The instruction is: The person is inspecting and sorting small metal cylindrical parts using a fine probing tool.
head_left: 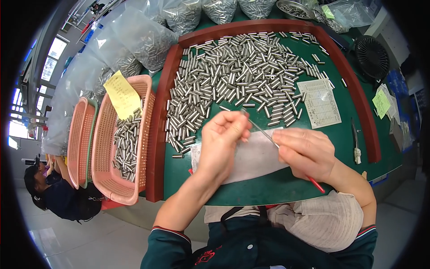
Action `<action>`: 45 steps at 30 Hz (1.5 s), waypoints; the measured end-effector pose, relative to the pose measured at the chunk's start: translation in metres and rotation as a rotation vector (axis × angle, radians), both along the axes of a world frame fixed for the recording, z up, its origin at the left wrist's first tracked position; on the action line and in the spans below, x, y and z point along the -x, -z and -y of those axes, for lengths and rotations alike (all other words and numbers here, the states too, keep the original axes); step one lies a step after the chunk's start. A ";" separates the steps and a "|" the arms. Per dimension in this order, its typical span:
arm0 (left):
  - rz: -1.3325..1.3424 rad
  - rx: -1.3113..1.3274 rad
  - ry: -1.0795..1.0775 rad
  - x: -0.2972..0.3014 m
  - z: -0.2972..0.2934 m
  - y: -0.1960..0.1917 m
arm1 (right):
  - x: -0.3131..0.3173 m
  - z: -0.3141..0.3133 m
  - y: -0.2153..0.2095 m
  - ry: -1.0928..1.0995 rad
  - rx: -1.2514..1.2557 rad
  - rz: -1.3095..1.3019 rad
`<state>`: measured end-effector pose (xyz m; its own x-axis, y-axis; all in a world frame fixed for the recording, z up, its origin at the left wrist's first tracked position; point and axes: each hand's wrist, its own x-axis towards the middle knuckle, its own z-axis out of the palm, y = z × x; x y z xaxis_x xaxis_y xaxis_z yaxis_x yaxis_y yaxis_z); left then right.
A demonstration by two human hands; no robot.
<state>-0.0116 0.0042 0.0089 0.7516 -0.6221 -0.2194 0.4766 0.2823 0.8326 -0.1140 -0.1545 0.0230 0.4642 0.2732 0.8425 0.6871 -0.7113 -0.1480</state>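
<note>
The green table (264,189) is the main surface; a brown-red frame (156,157) borders its work area. Inside the frame, loose metal pins (237,67) lie spread beyond both hands. A pink basket (99,152), partly filled with similar pins, stands outside the frame at left. A pale cloth (257,161) lies on the table beneath the hands.

Right hand (309,150): thumb and fingers grip a thin tool (265,133), its red handle (316,184) projecting below the palm. Left hand (224,134): thumb and index finger are pinched together at the tool's far end, remaining fingers curled; blur hides whether a pin is also held there.

Tool position: above the cloth, between the hands. Its long axis runs diagonally, from the left fingertips down and rightward through the right grip. The right hand is nearer the handle, the left nearer the tip.
</note>
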 end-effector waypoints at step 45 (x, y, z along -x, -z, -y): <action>0.091 -0.197 0.364 -0.008 0.001 0.007 | 0.000 0.002 0.011 0.118 -0.680 -0.282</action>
<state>-0.0038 0.0034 0.0018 0.5121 -0.8035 -0.3035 0.4379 -0.0598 0.8970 -0.1144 -0.1568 0.0115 0.6820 -0.3314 0.6520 0.4823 -0.4664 -0.7415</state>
